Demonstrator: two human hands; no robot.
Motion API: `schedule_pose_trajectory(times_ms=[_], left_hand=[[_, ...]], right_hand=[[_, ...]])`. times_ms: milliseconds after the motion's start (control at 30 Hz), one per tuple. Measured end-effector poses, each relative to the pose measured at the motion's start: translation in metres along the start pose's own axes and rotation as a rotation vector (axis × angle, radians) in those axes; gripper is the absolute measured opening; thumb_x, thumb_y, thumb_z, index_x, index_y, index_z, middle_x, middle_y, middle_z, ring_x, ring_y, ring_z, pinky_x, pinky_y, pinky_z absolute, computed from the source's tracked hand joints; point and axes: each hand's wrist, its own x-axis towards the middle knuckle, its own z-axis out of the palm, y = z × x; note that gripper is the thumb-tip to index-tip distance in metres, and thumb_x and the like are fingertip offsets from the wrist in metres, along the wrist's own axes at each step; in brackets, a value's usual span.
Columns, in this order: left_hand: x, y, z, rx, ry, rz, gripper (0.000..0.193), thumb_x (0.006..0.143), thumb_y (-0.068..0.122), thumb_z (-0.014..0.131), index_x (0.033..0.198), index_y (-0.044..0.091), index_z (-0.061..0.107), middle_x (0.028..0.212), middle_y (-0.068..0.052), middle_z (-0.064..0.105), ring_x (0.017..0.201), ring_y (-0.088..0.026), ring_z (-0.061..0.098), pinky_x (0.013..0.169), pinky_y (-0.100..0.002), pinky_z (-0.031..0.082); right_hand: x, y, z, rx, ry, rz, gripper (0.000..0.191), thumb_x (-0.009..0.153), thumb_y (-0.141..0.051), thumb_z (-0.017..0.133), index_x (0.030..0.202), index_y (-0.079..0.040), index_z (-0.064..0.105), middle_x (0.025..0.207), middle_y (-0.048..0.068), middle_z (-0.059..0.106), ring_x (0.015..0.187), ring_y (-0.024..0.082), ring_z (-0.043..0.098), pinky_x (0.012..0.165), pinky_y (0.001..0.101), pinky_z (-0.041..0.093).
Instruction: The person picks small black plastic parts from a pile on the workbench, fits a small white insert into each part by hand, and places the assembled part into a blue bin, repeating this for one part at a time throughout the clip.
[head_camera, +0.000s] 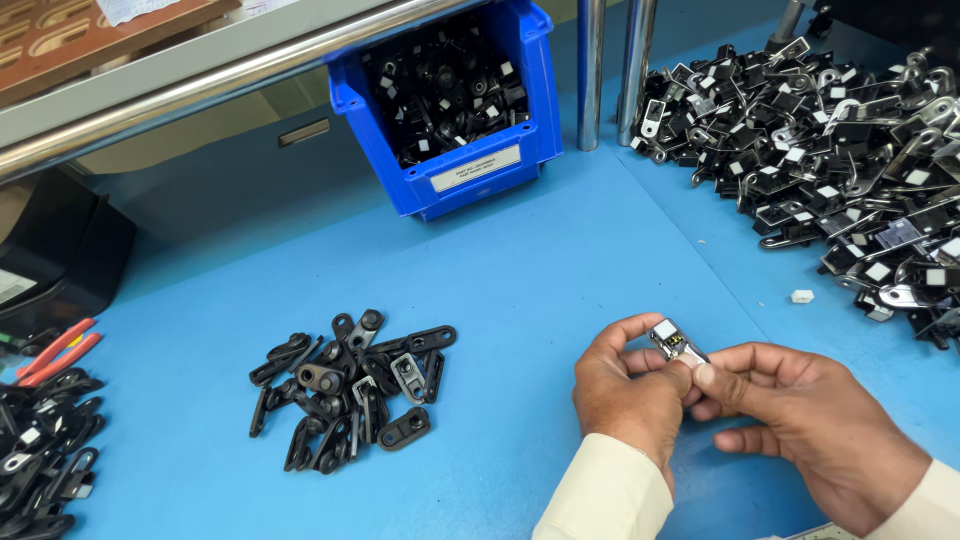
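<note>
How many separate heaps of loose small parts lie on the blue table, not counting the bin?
3: a small heap of black parts left of the hands, a large heap at the table's right rear, and another at the left edge, partly cut off by the frame.

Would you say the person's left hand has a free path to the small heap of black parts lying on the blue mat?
Probably yes: bare blue mat lies between the left hand and the heap of black parts, but that hand shares a small metal part with the right hand.
</note>
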Motion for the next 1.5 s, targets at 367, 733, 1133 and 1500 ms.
schedule_pose_trajectory(times_ms=[367, 733, 1133, 1500], left_hand=[[-0.005, 0.004, 0.009, -0.080, 0.112, -0.049, 0.034, 0.084, -0.005, 0.074, 0.112, 0.012, 0.065, 0.090, -0.003, 0.063, 0.071, -0.014, 0.070, 0.063, -0.029, 0.059], [0.003, 0.000, -0.005, 0.125, -0.136, -0.025, 0.042, 0.089, 0.012, 0.076, 0.130, 0.010, 0.065, 0.108, -0.004, 0.069, 0.088, -0.013, 0.069, 0.078, -0.025, 0.059], [-0.002, 0.006, 0.000, 0.010, -0.077, -0.078, 0.034, 0.085, 0.011, 0.080, 0.115, 0.002, 0.068, 0.097, -0.007, 0.074, 0.086, -0.014, 0.072, 0.078, -0.025, 0.060], [0.002, 0.006, 0.003, 0.118, 0.073, 0.118, 0.033, 0.076, 0.011, 0.085, 0.106, 0.005, 0.073, 0.094, -0.005, 0.076, 0.080, -0.012, 0.072, 0.074, -0.026, 0.061]], right_hand=[[-0.012, -0.002, 0.014, 0.105, 0.069, -0.055, 0.026, 0.104, -0.017, 0.059, 0.118, 0.003, 0.068, 0.104, 0.016, 0.075, 0.094, 0.023, 0.069, 0.081, 0.0393, 0.055], [0.006, -0.030, -0.015, -0.170, 0.064, -0.016, 0.023, 0.102, -0.009, 0.061, 0.117, 0.008, 0.068, 0.106, 0.022, 0.077, 0.097, 0.029, 0.073, 0.083, 0.0407, 0.059], [0.015, -0.014, -0.011, 0.034, 0.013, -0.017, 0.026, 0.101, -0.013, 0.069, 0.113, 0.010, 0.067, 0.101, 0.021, 0.075, 0.092, 0.027, 0.070, 0.083, 0.0395, 0.059], [-0.017, -0.037, 0.018, 0.089, 0.140, 0.052, 0.029, 0.102, -0.014, 0.057, 0.119, 0.006, 0.069, 0.108, 0.018, 0.075, 0.099, 0.026, 0.071, 0.086, 0.0387, 0.057]])
